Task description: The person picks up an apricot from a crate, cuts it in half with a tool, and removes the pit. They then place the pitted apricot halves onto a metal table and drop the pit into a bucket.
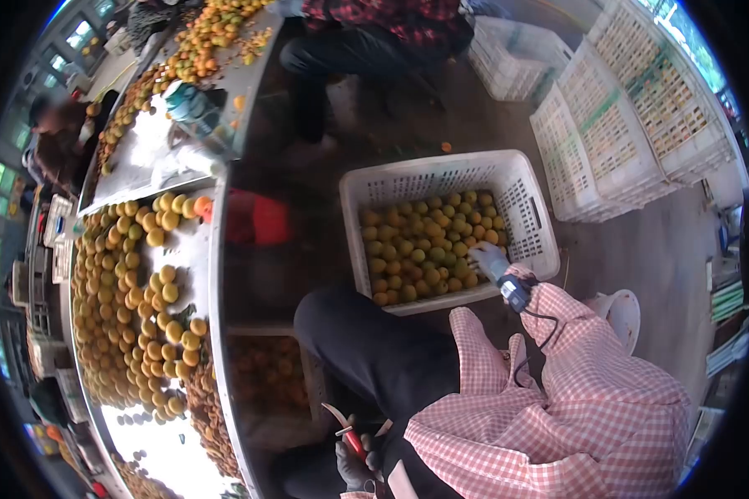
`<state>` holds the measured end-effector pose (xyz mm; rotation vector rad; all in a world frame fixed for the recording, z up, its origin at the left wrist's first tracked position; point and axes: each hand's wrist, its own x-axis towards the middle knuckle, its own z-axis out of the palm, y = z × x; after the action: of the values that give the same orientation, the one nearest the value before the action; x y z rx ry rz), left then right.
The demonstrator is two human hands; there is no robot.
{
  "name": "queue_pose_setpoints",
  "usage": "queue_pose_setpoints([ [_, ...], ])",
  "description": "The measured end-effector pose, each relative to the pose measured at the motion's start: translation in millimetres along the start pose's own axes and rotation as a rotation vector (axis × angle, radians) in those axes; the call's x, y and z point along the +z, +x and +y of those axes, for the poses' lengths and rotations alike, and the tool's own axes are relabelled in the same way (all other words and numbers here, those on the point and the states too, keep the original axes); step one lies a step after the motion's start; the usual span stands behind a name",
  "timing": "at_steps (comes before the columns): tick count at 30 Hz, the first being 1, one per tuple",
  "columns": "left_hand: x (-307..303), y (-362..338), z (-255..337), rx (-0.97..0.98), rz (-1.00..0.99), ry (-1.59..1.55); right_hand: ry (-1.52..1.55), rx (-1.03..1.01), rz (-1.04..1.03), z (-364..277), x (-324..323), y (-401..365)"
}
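My right hand (pixel 488 261), in a grey glove with a dark device strapped at the wrist, reaches over the near right side of a white plastic crate (pixel 359 287). Its fingers are extended at the top layer of round yellow-orange fruits (pixel 424 249), which look like persimmons. I see no fruit gripped in it. Low in the view, my left hand (pixel 354 468), in a dark grey glove, is closed around a red-handled cutting tool (pixel 355 445). The tool's pale curved blade points up and left; its lower part is hidden by the hand.
A metal table (pixel 216 274) on the left carries many fruits and brownish scraps (pixel 204 407). Underneath is another filled crate (pixel 312 382). Stacked white crates (pixel 607 125) stand at back right, a white bucket (pixel 622 320) behind my right arm. Co-workers (pixel 374 41) sit beyond.
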<state>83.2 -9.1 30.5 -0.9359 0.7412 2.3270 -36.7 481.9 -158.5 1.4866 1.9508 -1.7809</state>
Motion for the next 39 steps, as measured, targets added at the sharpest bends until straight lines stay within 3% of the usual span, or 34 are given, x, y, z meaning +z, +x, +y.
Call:
queue_pose_setpoints([
  [2,0.3,3.4,0.4,-0.050,-0.001,0.006,-0.068,-0.009,-0.114,2.5,12.2,19.9],
  [4,8.9,4.6,-1.8,0.054,0.215,-0.060,-0.711,-0.204,-0.183,-14.0,24.8,27.2],
  [7,26.9,10.6,-0.1,0.091,0.296,-0.012,-0.847,-0.182,-0.126,-30.6,45.6,32.0],
  [9,24.4,15.6,-0.2,0.092,0.341,0.052,-0.819,-0.067,-0.199,-25.9,56.3,44.7],
  [11,7.0,16.0,-1.9,-0.010,0.331,-0.031,-0.832,-0.204,-0.213,14.6,73.1,78.4],
  [13,34.7,22.8,-4.2,0.037,0.364,-0.007,-0.865,-0.193,-0.330,-5.4,84.5,62.1],
  [15,46.2,28.5,-5.5,0.082,0.385,0.019,-0.764,-0.019,-0.183,-30.8,89.2,37.7],
  [19,52.5,39.8,-4.3,0.048,0.374,0.056,-0.878,0.057,-0.233,-25.0,88.5,57.7],
  [23,44.7,50.8,-3.4,0.027,0.309,0.090,-0.869,-0.029,-0.327,1.0,77.1,74.3],
  [25,71.8,57.8,-4.0,0.007,0.331,0.098,-0.660,-0.033,-0.469,-14.4,60.6,63.1],
  [26,75.3,60.2,-4.5,-0.017,0.324,0.084,-0.760,-0.225,-0.515,7.6,61.6,80.2],
  [27,76.5,60.7,-4.4,-0.041,0.319,0.070,-0.761,-0.219,-0.516,-0.4,62.7,81.3],
  [29,75.1,61.4,-2.8,-0.041,0.344,0.105,-1.210,-0.165,-0.733,-26.7,73.0,78.9],
  [30,77.5,63.0,-2.7,-0.036,0.383,0.121,-1.167,-0.245,-0.612,-22.0,74.9,85.8],
  [33,79.1,63.1,-1.7,-0.041,0.398,0.117,-1.094,-0.321,-0.600,-7.9,82.6,96.6],
  [34,77.9,58.9,-0.1,-0.059,0.383,0.104,-1.359,-0.431,-0.608,-53.2,76.6,57.1],
  [36,77.3,57.7,-1.2,-0.051,0.399,0.082,-1.392,-0.507,-0.682,-77.8,84.2,25.4],
  [37,76.4,56.9,-1.9,-0.046,0.408,0.067,-1.418,-0.581,-0.746,-77.2,88.1,15.0],
  [38,72.5,56.9,-2.1,-0.044,0.414,0.065,-1.383,-0.480,-0.808,-37.5,97.6,23.1],
  [39,67.2,58.1,-3.3,-0.044,0.467,0.058,-1.413,-0.902,-0.738,0.9,95.9,23.3],
])
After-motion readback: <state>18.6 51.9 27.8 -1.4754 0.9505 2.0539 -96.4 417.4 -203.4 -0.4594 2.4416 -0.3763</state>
